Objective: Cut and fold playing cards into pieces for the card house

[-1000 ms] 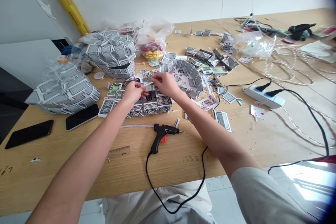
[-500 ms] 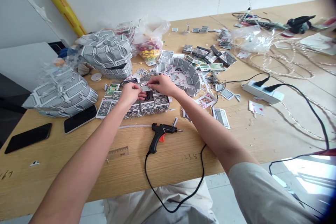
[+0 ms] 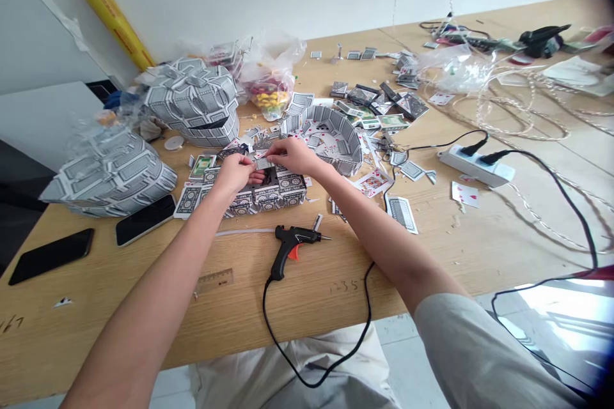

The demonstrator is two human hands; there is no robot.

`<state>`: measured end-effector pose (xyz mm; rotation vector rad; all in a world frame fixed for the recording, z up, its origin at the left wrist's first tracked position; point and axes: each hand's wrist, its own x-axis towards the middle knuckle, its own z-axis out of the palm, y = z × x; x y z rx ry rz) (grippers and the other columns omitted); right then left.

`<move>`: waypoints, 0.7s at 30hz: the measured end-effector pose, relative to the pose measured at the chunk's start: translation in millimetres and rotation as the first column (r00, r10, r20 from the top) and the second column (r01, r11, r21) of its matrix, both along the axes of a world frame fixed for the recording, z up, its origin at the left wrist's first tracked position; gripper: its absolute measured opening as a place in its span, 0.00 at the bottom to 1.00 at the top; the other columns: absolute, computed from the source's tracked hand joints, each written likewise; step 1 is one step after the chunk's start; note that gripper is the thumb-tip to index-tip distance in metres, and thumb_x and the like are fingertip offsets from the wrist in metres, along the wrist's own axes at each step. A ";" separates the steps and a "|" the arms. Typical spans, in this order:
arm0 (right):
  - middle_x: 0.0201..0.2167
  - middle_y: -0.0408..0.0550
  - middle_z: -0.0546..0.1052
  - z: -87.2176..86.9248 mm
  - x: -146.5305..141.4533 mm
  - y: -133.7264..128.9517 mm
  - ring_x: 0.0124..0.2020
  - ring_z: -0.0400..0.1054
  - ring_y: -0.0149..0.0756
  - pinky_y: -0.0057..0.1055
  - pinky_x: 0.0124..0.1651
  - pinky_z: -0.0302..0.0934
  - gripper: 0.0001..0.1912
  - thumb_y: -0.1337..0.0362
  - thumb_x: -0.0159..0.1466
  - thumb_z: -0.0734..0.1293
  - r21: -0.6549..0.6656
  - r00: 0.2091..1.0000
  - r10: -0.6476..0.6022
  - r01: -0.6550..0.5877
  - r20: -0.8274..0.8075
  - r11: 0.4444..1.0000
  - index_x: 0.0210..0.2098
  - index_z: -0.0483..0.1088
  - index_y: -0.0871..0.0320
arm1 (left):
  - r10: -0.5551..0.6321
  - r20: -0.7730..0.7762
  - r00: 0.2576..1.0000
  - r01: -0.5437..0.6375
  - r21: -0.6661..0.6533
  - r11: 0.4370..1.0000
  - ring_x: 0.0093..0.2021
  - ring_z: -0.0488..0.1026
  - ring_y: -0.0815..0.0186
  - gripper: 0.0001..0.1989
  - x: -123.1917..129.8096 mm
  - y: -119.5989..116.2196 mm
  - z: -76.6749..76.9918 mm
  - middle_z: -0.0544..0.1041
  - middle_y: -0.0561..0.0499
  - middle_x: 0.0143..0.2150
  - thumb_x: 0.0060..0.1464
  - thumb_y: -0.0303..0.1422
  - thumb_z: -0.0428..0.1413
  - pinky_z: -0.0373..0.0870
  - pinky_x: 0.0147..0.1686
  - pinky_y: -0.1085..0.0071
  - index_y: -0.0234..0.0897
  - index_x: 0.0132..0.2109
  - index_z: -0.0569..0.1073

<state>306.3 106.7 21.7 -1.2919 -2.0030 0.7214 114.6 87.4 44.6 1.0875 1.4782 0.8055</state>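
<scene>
Between both hands is a small folded playing card (image 3: 262, 163), grey-backed, above a low box-like piece built of dark patterned playing cards (image 3: 281, 197). My left hand (image 3: 238, 172) pinches the card's left side, its lower fingers loosely stretched beneath. From the right, my right hand (image 3: 294, 154) grips the other side between thumb and fingertips. Behind my right hand stands a ring-shaped wall of grey cards (image 3: 338, 131) with loose cards inside. A black hot glue gun (image 3: 292, 244) with an orange trigger lies in front of the box-like piece, nozzle pointing right.
Two card-built baskets (image 3: 112, 172) and two phones (image 3: 144, 220) are at left. A white power strip (image 3: 476, 165) with black plugs sits right. The glue gun's cable (image 3: 316, 385) loops over the front edge. A bag of colourful pieces (image 3: 272, 92), card boxes (image 3: 364, 96) and scraps lie behind.
The small card between my hands has tilted slightly, showing more of its grey back. Both hands stay nearly in place; the whole view has shifted a little.
</scene>
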 end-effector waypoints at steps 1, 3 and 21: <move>0.41 0.50 0.87 0.0 -0.1 0.0 0.41 0.78 0.39 0.35 0.48 0.66 0.07 0.66 0.68 0.72 0.001 1.000 0.000 0.000 0.000 1.000 0.41 0.84 0.58 | -0.002 0.000 1.000 0.002 0.000 1.000 0.25 0.82 0.65 0.13 -0.2 0.2 -0.2 0.81 0.48 0.27 0.67 0.18 0.58 0.83 0.34 0.68 0.37 0.37 0.66; 0.41 0.50 0.87 0.1 -0.2 0.0 0.41 0.78 0.39 0.36 0.48 0.66 0.07 0.66 0.68 0.72 0.003 1.000 0.000 0.000 -0.001 1.000 0.41 0.84 0.58 | -0.007 -0.001 1.000 0.007 0.000 1.000 0.25 0.81 0.65 0.13 -0.3 0.4 -0.5 0.81 0.48 0.27 0.67 0.18 0.57 0.82 0.34 0.69 0.37 0.37 0.65; 0.40 0.51 0.86 -0.6 1.2 0.2 0.40 0.77 0.39 0.35 0.46 0.64 0.07 0.66 0.68 0.72 -0.003 1.000 0.006 -0.006 -0.018 1.000 0.41 0.84 0.60 | -0.029 -0.008 1.000 0.029 0.033 0.999 0.24 0.79 0.68 0.13 -1.1 -4.0 2.7 0.80 0.50 0.26 0.66 0.15 0.54 0.78 0.31 0.73 0.36 0.36 0.66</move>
